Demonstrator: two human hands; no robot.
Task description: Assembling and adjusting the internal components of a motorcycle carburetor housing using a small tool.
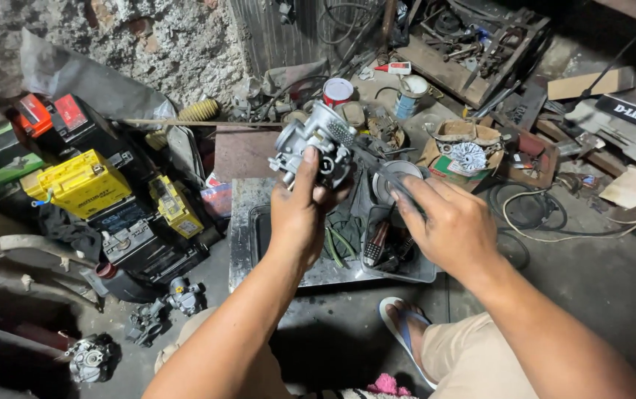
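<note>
The carburetor [316, 146] is held raised above the metal tray [247, 251], clasped in the closed grip of the left hand [299, 214], thumb upward. The right hand [447, 225] is angled toward the carburetor, its grip closed on a thin tool [377, 166].

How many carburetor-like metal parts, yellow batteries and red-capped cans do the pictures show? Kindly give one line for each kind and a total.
Metal carburetor-like parts: 4, one in the left hand at, three on the floor
Yellow batteries: 2
Red-capped cans: 1
Total: 7
</note>
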